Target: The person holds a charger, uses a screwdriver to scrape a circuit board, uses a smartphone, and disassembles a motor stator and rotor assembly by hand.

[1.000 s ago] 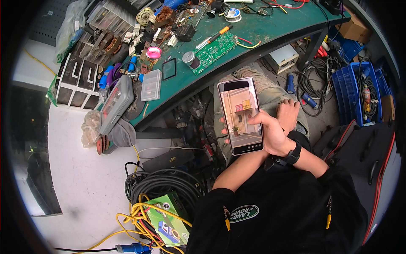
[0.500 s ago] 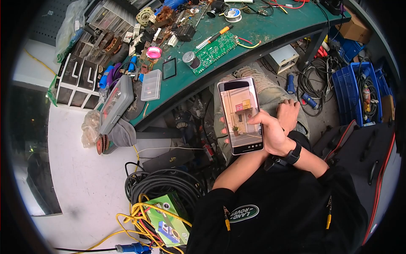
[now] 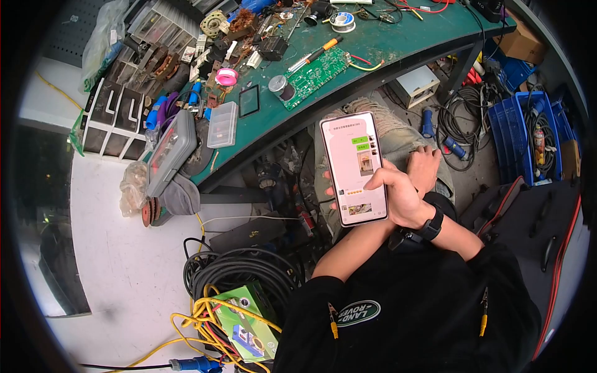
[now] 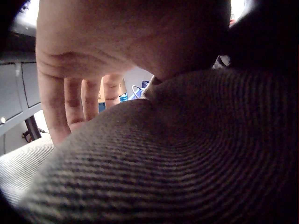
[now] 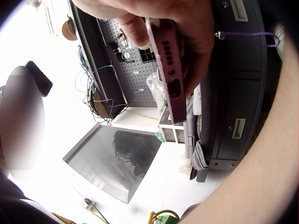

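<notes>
My right hand [image 3: 401, 199] holds a smartphone [image 3: 347, 146] above the lap, its fingers round the back and its thumb hovering at the right part of the screen. The lit screen shows a chat with green message bubbles and small pictures. Seen from the right wrist, the phone's reddish bottom edge [image 5: 168, 72] has a port and a row of holes. The left forearm crosses beneath the right one, and the left hand [image 3: 424, 168] rests over the trouser leg. In the left wrist view its fingers [image 4: 55, 102] hang down loosely beside the ribbed trouser fabric [image 4: 140, 163], holding nothing.
Ahead is a green workbench [image 3: 398, 46] with a circuit board [image 3: 317, 78], a solder spool [image 3: 342, 22], a clear plastic box [image 3: 222, 125] and many loose parts. Coiled black cable [image 3: 249, 273] and a green box [image 3: 249, 323] lie at lower left. Blue crates [image 3: 507, 133] stand at right.
The phone screen has switched from a full-screen photo of a building front to a chat page. The thumb has shifted slightly; the hands otherwise stay in place.
</notes>
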The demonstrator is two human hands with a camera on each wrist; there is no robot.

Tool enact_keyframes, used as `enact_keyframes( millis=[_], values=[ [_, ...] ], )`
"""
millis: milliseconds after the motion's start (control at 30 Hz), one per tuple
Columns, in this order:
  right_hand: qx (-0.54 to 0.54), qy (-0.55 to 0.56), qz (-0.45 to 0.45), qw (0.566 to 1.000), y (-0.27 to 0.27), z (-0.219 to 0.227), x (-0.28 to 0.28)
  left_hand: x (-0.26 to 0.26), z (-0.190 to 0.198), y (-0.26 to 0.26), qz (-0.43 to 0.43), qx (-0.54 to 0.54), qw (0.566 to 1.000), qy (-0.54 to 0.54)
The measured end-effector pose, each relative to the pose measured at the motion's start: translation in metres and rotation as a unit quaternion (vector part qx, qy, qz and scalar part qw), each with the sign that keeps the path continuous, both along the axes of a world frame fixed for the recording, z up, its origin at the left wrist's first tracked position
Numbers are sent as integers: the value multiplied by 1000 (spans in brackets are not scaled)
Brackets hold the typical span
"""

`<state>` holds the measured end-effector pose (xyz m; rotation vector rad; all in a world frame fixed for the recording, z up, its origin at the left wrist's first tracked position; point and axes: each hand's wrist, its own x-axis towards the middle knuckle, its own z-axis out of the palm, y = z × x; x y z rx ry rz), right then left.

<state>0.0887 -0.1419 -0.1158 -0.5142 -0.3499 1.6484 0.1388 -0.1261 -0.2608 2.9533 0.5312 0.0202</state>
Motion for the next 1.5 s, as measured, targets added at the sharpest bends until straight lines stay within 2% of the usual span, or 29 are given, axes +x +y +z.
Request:
enact_keyframes(
  millis=[100, 200, 367, 900, 967, 1500],
  values=[
    [16, 1, 4, 1000, 1, -3, 0, 0, -2, 0, 0, 4, 1000, 0],
    [-26, 41, 18, 999, 2, -3, 0, 1, -2, 0, 1, 7, 1000, 2],
    [6, -17, 20, 1000, 2, -5, 0, 2, -3, 0, 1, 9, 1000, 8],
    [23, -22, -2, 999, 0, -4, -1, 1, -3, -1, 2, 11, 1000, 4],
    [-15, 41, 22, 999, 2, -9, -1, 1, -4, -1, 3, 13, 1000, 3],
    [18, -2, 4, 1000, 0, -4, -1, 1, -2, -1, 2, 12, 1000, 18]
  ],
)
